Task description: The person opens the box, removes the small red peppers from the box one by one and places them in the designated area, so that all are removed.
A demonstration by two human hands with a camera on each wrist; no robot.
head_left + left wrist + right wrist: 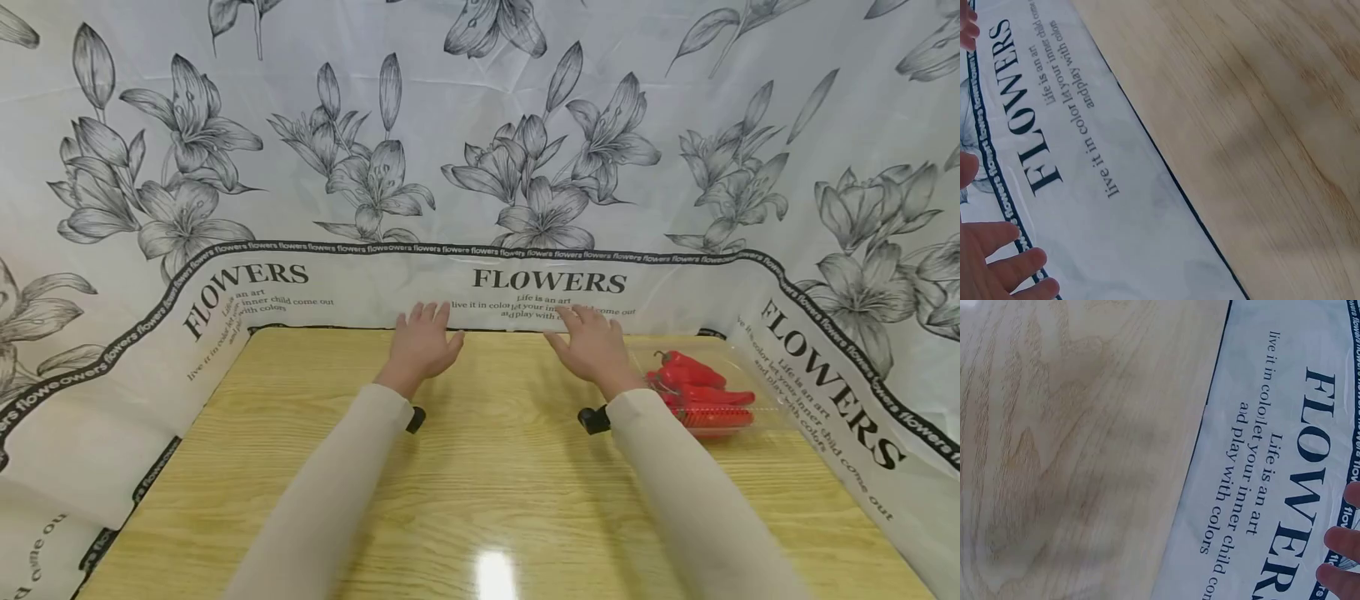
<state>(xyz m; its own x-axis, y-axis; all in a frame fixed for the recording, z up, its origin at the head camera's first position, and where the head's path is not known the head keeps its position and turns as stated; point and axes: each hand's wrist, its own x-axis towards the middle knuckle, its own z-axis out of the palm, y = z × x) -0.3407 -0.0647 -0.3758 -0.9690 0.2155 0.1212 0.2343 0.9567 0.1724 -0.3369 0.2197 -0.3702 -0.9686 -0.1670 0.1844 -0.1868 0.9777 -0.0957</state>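
Both arms reach forward over the wooden table [480, 467] toward its far edge. My left hand [422, 346] is held above the tabletop with fingers spread and nothing in it. To its right, my right hand [592, 348] is likewise spread and holds nothing. Closest to the right hand is a clear plastic container [765, 392] with several red peppers [697, 396], partly hidden by the right forearm. In the left wrist view, some fingers [1019, 265] show at the lower left; in the right wrist view, fingertips [1341, 544] show at the right edge.
A white cloth [375, 287] printed with flowers and lettering stands as a wall behind the table and along both sides. Dark wrist straps [594, 419] sit below the cuffs. A light reflection lies on the tabletop near the front.
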